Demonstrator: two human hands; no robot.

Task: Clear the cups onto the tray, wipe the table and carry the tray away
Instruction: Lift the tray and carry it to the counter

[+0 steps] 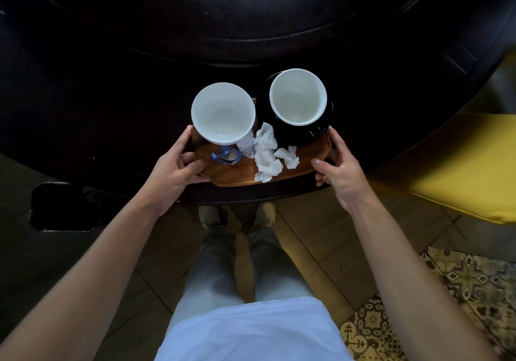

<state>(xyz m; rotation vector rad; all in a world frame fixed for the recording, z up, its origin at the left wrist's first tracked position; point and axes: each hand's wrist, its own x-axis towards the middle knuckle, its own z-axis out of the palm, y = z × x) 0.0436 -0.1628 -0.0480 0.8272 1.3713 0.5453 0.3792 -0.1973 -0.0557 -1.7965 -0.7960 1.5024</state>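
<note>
Dark table (111,95): tray (237,172) bearing two cups (223,113), both hands' fingers (185,140) grasping it.

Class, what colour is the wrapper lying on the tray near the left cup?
Blue, with a shiny clear part: the wrapper, seen in the head view.

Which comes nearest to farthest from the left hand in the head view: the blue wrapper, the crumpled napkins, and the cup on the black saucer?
From the left hand, which grips the tray's left edge:
1. Blue wrapper, just right of the thumb, on the tray's left part.
2. Crumpled napkins, mid-tray.
3. Cup on the black saucer, at the tray's far right corner.
</note>
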